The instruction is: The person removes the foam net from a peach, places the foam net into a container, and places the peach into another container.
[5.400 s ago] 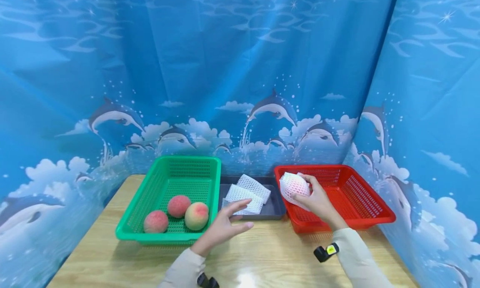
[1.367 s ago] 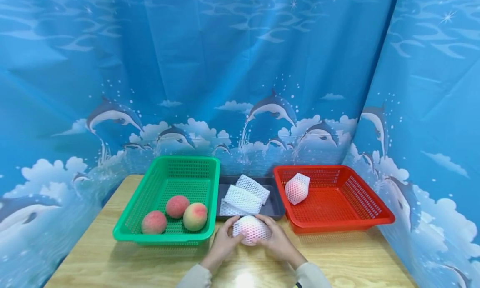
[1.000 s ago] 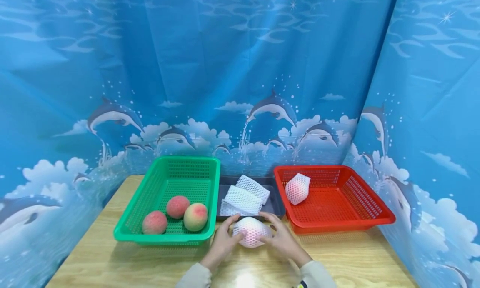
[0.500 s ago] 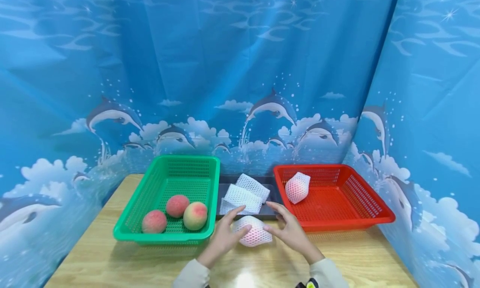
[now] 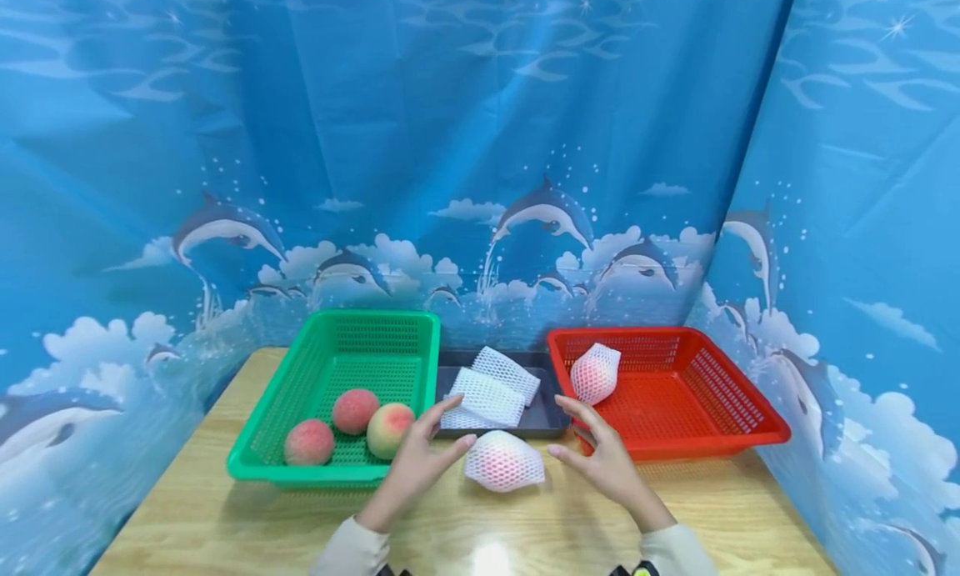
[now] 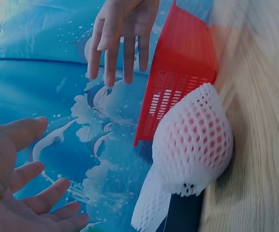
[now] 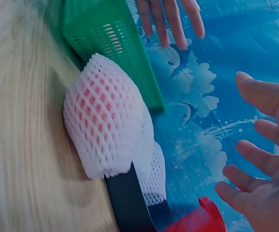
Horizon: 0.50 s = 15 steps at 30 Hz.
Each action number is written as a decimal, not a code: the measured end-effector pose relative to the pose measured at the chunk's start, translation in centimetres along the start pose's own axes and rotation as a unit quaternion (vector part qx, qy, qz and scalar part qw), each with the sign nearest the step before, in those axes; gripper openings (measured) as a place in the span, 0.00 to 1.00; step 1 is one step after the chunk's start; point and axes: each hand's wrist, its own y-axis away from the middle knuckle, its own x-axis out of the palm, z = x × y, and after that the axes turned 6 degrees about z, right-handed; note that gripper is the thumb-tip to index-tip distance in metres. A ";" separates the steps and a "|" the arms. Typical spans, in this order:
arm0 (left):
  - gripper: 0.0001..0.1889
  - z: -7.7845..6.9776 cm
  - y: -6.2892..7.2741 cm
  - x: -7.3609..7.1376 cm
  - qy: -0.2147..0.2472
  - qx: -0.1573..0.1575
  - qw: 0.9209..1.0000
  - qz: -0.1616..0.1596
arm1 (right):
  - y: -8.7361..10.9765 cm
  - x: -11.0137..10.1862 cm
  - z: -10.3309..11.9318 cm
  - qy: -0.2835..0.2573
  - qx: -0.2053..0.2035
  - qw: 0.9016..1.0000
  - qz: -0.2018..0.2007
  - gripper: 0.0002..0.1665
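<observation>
On the wooden table lies a peach in a white foam net (image 5: 504, 462), the pink fruit showing through the mesh. To its left my left hand (image 5: 417, 459) is held with fingers spread, touching nothing. My right hand (image 5: 602, 461) stands apart from the peach on the other side, its fingers also loose and spread. Both wrist views show a gap between each hand and the netted peach (image 6: 193, 140). Behind it, a dark grey tray (image 5: 551, 422) carries several flat white foam nets (image 5: 489, 397).
At left, a green basket (image 5: 375, 473) holds three bare peaches (image 5: 356, 412). The red basket (image 5: 675, 455) at right contains another netted peach (image 5: 596, 374). A blue dolphin-print curtain (image 5: 480, 142) hangs behind the table (image 5: 525, 534).
One netted peach has gone from my right hand into the red basket. Both hands later held another netted peach at the table's middle; they have let go and drawn apart sideways.
</observation>
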 end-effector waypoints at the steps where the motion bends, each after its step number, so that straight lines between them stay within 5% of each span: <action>1: 0.31 0.0 0.1 -0.3 -0.003 -0.003 1.000 -0.002 | 0.1 -0.2 0.0 -0.003 0.002 1.000 -0.003 0.38; 15: 0.32 0.6 1.9 -3.2 -0.035 -0.030 0.998 -0.040 | 1.9 -2.2 -0.5 0.001 0.020 0.999 -0.031 0.37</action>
